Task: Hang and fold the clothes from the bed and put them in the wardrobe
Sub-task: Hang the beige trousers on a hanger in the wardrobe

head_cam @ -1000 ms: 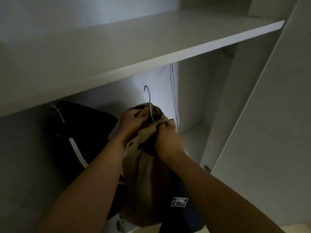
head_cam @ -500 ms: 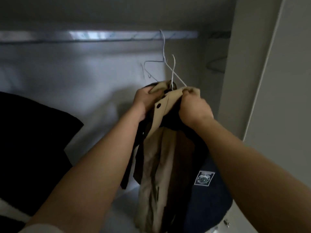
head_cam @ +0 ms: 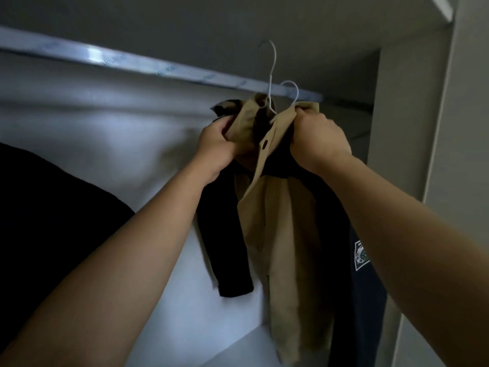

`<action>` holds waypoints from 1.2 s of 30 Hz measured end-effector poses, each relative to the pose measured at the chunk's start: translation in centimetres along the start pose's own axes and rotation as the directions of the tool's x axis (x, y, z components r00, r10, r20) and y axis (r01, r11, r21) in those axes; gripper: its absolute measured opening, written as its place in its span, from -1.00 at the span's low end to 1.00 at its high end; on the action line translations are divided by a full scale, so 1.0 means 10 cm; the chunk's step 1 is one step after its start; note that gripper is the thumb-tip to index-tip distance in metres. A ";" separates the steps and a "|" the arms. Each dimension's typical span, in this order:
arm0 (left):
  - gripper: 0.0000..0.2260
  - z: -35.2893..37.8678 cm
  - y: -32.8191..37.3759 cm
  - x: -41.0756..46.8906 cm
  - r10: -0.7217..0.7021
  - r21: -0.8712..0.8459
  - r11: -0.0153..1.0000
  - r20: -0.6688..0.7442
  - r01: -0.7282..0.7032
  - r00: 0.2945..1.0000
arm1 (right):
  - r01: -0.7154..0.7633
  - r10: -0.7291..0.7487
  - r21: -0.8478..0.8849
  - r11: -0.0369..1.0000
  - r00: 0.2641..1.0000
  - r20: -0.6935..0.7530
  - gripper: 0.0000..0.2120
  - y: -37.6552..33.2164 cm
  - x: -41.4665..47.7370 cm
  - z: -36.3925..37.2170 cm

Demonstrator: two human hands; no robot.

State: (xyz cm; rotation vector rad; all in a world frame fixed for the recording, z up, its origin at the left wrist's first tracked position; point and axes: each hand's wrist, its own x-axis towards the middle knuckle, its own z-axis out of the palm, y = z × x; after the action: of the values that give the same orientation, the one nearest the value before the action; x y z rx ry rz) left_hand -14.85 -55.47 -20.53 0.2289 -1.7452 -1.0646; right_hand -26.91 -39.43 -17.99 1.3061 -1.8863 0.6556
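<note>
Hooks decide the coming move: two thin white wire hanger hooks (head_cam: 272, 71) rise from the bunched collar of the beige button-front shirt with black sleeves (head_cam: 280, 234), straight above our fists and close beside the long silver wardrobe rail (head_cam: 158, 71) running left to right. Our left hand (head_cam: 217, 144) grips the collar's left side and our right hand (head_cam: 320, 139) clenches its right side, nearer the rail's end. Neither hook looks seated over the rail yet, we judge; the shirt hangs down between our forearms.

Both hands raised inside wardrobe: left hand (head_cam: 215, 144) and right hand (head_cam: 318, 140) gripped tan-and-black jacket (head_cam: 280, 221) collar; two white hanger hooks (head_cam: 272, 72) just beside rail (head_cam: 164, 68).
</note>
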 end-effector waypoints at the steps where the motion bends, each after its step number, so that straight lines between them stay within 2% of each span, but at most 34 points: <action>1: -0.43 -0.03 0.02 0.05 -0.009 -0.007 1.000 -0.018 0.009 1.000 | -0.005 0.004 -0.011 1.000 1.000 -0.011 -0.74 0.00 0.09 0.01; 4: -0.65 -0.04 0.01 0.13 0.015 -0.004 1.000 -0.069 -0.015 0.997 | -0.011 0.011 -0.047 0.999 1.000 0.012 -0.67 -0.02 0.30 0.08; 7: -0.87 -0.03 -0.10 0.12 0.021 0.029 0.999 -0.111 -0.017 0.994 | 0.022 -0.018 -0.082 0.996 0.998 0.052 -0.72 -0.04 0.40 0.21; 11: -0.86 -0.07 -0.30 0.04 0.021 0.153 0.988 -0.105 -0.005 0.994 | 0.058 -0.045 -0.124 0.991 0.994 0.102 -0.76 -0.08 0.37 0.44; 15: -0.75 -0.10 -0.38 -0.07 0.111 0.329 0.941 -0.090 -0.076 0.990 | 0.068 -0.063 -0.066 0.996 0.995 0.075 -0.74 -0.07 0.28 0.67; 18: -0.61 -0.11 -0.34 -0.17 0.145 0.331 0.938 -0.089 -0.108 0.985 | 0.020 -0.022 -0.069 0.997 1.000 -0.021 -0.67 -0.02 0.15 0.80; 20: -0.50 -0.12 -0.31 -0.23 0.143 0.318 0.943 -0.107 -0.102 0.984 | -0.114 0.101 -0.078 0.990 0.983 -0.154 -0.56 -0.04 -0.01 0.89; 22: -0.45 -0.14 -0.33 -0.28 0.151 0.303 0.947 -0.117 -0.109 0.982 | -0.222 0.223 0.032 0.974 0.947 -0.233 -0.48 -0.09 -0.20 1.00; 24: -0.43 -0.17 -0.39 -0.37 0.165 0.285 0.950 -0.122 -0.125 0.979 | -0.241 0.300 0.254 0.937 0.927 -0.224 -0.58 -0.17 -0.40 1.12; 25: -0.42 -0.18 -0.44 -0.42 0.173 0.274 0.953 -0.130 -0.132 0.976 | -0.244 0.348 0.422 0.873 0.918 -0.190 -0.65 -0.21 -0.51 1.16; 27: -0.40 -0.20 -0.54 -0.56 0.186 0.249 0.958 -0.161 -0.143 0.969 | -0.249 0.427 0.745 0.619 0.903 -0.052 -0.68 -0.30 -0.77 1.20; 28: -0.37 -0.21 -0.59 -0.65 0.191 0.235 0.961 -0.176 -0.147 0.966 | -0.234 0.425 0.831 0.505 0.905 -0.004 -0.64 -0.35 -0.93 1.20; 29: -0.35 -0.21 -0.65 -0.74 0.195 0.228 0.962 -0.194 -0.149 0.961 | -0.192 0.396 0.873 0.449 0.918 -0.002 -0.59 -0.40 -1.08 1.21; 32: -0.36 -0.16 -0.84 -0.94 0.174 0.241 0.964 -0.255 -0.112 0.951 | -0.094 0.271 0.879 0.468 0.962 -0.041 -0.57 -0.61 -1.32 1.16; 34: -0.44 -0.07 -0.92 -1.02 0.083 0.199 0.980 -0.263 -0.030 0.961 | -0.142 0.305 0.861 0.489 0.952 -0.016 -0.52 -0.72 -1.24 1.14; 36: -0.50 -0.01 -0.99 -1.09 -0.025 0.182 0.981 -0.216 0.065 0.976 | -0.199 0.384 0.829 0.523 0.923 -0.021 -0.61 -0.76 -1.12 1.13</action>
State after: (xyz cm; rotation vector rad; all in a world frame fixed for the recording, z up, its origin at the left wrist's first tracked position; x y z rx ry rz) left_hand -12.99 -54.83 -35.12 0.4863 -1.6519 -0.8720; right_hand -20.58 -44.32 -33.71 1.3482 -1.6622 1.9647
